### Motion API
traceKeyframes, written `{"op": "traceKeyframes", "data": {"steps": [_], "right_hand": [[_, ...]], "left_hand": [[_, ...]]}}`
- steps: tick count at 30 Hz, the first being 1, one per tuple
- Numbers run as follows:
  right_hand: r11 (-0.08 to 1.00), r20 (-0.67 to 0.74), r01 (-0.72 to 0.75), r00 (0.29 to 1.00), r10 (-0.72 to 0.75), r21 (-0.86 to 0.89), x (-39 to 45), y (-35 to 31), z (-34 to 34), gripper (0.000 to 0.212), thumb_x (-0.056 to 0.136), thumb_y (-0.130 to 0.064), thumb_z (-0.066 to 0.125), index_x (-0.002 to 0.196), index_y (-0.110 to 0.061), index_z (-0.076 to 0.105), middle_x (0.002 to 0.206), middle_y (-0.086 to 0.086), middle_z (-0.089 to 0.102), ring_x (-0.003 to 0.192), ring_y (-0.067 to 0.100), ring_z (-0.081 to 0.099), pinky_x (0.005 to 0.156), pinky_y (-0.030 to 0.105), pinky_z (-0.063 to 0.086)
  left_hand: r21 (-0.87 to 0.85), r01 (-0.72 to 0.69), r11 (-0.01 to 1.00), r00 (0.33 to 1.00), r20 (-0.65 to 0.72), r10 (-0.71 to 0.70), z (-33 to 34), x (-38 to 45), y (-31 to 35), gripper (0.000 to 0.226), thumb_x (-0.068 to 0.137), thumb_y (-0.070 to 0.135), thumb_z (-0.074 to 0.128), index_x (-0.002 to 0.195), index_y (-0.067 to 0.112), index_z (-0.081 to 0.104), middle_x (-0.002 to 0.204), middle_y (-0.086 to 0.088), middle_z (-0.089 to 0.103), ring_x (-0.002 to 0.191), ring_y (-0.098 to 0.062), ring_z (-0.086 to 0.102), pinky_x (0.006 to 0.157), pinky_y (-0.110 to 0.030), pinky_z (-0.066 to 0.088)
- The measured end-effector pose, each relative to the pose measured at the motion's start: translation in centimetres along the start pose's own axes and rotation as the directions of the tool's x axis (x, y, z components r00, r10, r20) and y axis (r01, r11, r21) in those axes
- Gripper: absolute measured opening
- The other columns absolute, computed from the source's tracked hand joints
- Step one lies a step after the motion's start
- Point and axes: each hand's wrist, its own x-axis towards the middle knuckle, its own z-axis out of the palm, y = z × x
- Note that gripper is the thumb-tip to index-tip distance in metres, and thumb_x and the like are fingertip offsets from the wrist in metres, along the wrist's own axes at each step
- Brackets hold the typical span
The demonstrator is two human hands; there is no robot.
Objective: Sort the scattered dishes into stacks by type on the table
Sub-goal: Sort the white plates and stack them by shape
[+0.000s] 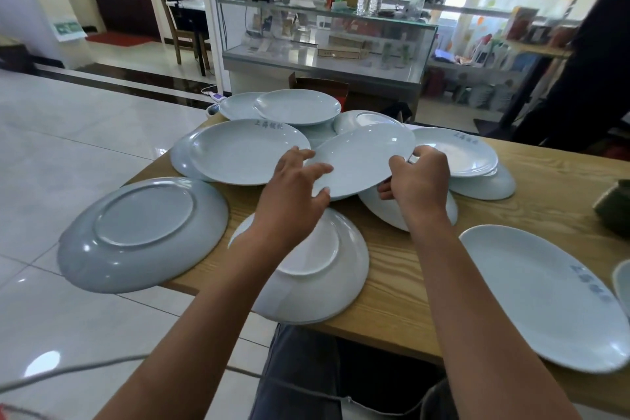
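Observation:
Several pale blue plates lie scattered on a wooden table (402, 269). My right hand (417, 181) grips the right rim of an oval plate (358, 157) held tilted above the others. My left hand (293, 191) has spread fingers at that plate's left edge, touching or nearly touching it. Under my left wrist sits an upside-down round plate (327, 283). Another upside-down plate (143, 232) overhangs the table's left edge. An oval plate with blue lettering (245, 153) lies behind my left hand, and a similar one (545, 293) is at the near right.
More plates pile at the back (296, 106) and right (460, 150). A dark green object (613, 204) sits at the table's right edge. A glass display counter (327, 44) stands behind the table. A person sits far back left. Tiled floor lies to the left.

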Motion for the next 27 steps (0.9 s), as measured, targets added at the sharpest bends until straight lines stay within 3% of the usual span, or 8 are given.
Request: {"op": "traceKeyframes", "data": {"steps": [4,8,11,14,17,20,24,27], "right_hand": [[0.998,-0.076,0.065,0.995,-0.067,-0.025,-0.3,0.0,-1.7,0.011,0.089,-0.009,0.055,0.1,-0.012,0.058,0.081,0.014,0.069,0.05,0.017,0.068,0.05,0.036,0.059],[0.997,-0.129,0.034,0.991,-0.025,0.073,-0.8,-0.2,-4.2,0.023,0.086,-0.006,0.054,0.107,0.002,0.061,0.077,0.019,0.069,0.044,0.018,0.065,0.044,0.038,0.057],[0.986,-0.188,0.057,0.982,-0.027,0.159,-1.7,-0.6,-6.7,0.015,0.084,-0.001,0.052,0.096,-0.002,0.061,0.066,0.018,0.067,0.041,0.02,0.064,0.042,0.037,0.056],[0.974,-0.232,0.087,0.972,-0.038,0.207,-2.4,-0.6,-9.5,0.018,0.085,0.001,0.052,0.099,-0.004,0.062,0.061,0.016,0.066,0.043,0.021,0.065,0.042,0.036,0.055],[0.967,-0.247,0.054,0.969,0.01,0.251,-2.9,0.4,-12.5,0.03,0.09,-0.002,0.053,0.119,-0.004,0.06,0.071,0.016,0.07,0.05,0.02,0.068,0.047,0.035,0.057],[0.977,-0.293,0.019,0.955,0.045,0.214,-3.8,2.1,-15.9,0.043,0.094,-0.018,0.059,0.136,-0.012,0.05,0.091,0.01,0.074,0.066,0.016,0.072,0.058,0.037,0.061],[0.989,-0.353,0.015,0.935,0.037,0.146,-5.9,3.6,-21.0,0.048,0.094,-0.028,0.06,0.14,-0.023,0.046,0.095,-0.003,0.072,0.071,0.006,0.072,0.058,0.025,0.059],[0.997,-0.318,-0.01,0.947,0.034,0.077,-7.3,4.2,-23.7,0.038,0.093,-0.028,0.062,0.13,-0.023,0.058,0.099,-0.005,0.072,0.076,0.002,0.071,0.06,0.024,0.059]], "left_hand": [[-0.023,-0.069,0.997,0.996,0.058,0.071,1.2,0.1,2.2,0.046,0.088,0.023,0.066,0.133,0.024,0.056,0.145,0.0,0.044,0.132,-0.017,0.041,0.106,-0.033,0.038],[-0.034,-0.141,0.989,0.986,0.086,0.144,3.1,0.1,4.6,0.048,0.085,0.017,0.067,0.132,0.02,0.057,0.137,0.003,0.054,0.123,-0.016,0.05,0.1,-0.028,0.04],[-0.043,-0.181,0.983,0.983,0.007,0.181,4.3,-0.1,6.6,0.033,0.086,0.014,0.066,0.119,0.018,0.067,0.119,0.002,0.066,0.107,-0.018,0.06,0.091,-0.03,0.047],[-0.109,-0.241,0.964,0.968,-0.102,0.23,5.0,-0.2,8.6,0.019,0.087,0.01,0.066,0.103,0.014,0.074,0.102,-0.001,0.072,0.092,-0.019,0.066,0.082,-0.028,0.05],[-0.179,-0.292,0.939,0.953,-0.131,0.272,5.7,-0.5,10.9,0.014,0.086,0.009,0.068,0.097,0.013,0.076,0.096,-0.002,0.074,0.088,-0.018,0.068,0.078,-0.024,0.049],[-0.236,-0.323,0.916,0.945,-0.121,0.302,6.7,-0.7,13.6,0.016,0.084,0.008,0.07,0.099,0.012,0.076,0.099,-0.004,0.074,0.092,-0.019,0.068,0.082,-0.021,0.044],[-0.255,-0.413,0.874,0.91,-0.089,0.404,8.1,-1.4,17.7,0.018,0.082,0.003,0.07,0.099,0.01,0.075,0.096,-0.006,0.074,0.09,-0.022,0.067,0.081,-0.024,0.045],[-0.304,-0.458,0.835,0.884,-0.059,0.463,9.4,-2.4,20.9,0.017,0.084,0.005,0.068,0.098,0.011,0.075,0.095,-0.005,0.074,0.089,-0.022,0.066,0.079,-0.03,0.052]]}}
